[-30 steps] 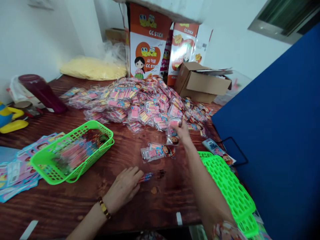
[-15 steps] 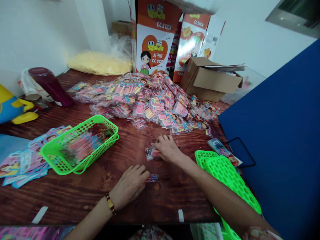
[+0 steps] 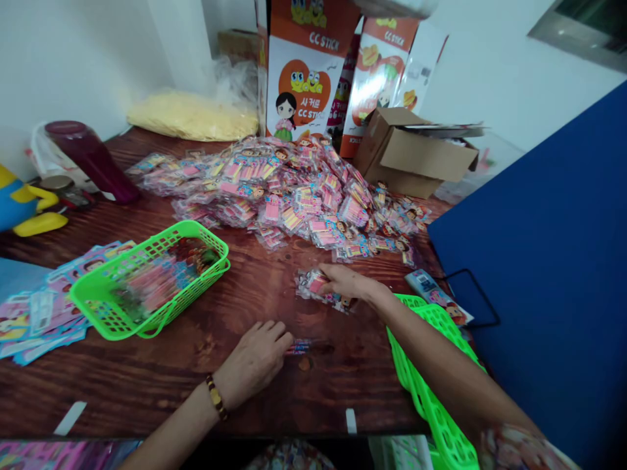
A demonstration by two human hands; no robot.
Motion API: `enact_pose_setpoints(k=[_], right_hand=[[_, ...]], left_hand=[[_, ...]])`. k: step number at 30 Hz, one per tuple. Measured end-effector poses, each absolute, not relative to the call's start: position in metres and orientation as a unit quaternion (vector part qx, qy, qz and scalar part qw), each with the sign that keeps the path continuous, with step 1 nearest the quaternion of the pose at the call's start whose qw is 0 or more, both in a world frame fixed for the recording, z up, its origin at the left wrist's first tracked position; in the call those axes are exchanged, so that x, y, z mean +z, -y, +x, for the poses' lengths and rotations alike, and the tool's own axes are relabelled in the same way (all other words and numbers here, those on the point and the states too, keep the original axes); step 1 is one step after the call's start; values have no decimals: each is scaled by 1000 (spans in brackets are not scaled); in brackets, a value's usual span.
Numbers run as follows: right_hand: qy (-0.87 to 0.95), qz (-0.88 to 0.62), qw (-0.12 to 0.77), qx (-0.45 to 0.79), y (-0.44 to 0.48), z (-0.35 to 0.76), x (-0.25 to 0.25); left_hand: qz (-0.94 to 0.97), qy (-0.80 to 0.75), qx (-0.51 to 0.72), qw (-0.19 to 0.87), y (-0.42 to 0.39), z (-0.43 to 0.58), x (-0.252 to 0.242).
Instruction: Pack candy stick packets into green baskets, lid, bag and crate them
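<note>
Your right hand (image 3: 349,283) covers the packets (image 3: 316,286) on the table (image 3: 235,307), near the pile (image 3: 294,189) — grip cannot be told; gather them squarely. Left hand (image 3: 255,360) lies flat, unclenched, fingertips pinning the sticks (image 3: 300,346)

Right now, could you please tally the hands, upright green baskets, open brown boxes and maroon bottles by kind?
Hands: 2, left hand and right hand
Upright green basket: 1
Open brown box: 1
Maroon bottle: 1
Total: 5
</note>
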State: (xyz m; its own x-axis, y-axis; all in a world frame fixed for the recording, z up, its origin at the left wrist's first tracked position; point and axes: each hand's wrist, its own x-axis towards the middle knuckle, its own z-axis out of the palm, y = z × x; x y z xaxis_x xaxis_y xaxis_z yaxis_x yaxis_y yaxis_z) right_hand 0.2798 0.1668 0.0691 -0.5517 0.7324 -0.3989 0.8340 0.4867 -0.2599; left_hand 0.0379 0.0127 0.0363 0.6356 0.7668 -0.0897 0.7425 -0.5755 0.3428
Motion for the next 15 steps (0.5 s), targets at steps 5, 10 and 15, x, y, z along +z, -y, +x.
enact_pose_setpoints(k=[5, 10, 15], right_hand=[[-867, 456, 131, -154, -175, 270, 59], [-879, 448, 113, -116, -148, 266, 68], [-840, 506, 68, -183, -108, 223, 73]], left_hand=[[886, -428, 31, 176, -11, 38, 38], [886, -427, 41, 178, -12, 42, 40], [874, -448, 146, 116, -10, 48, 39]])
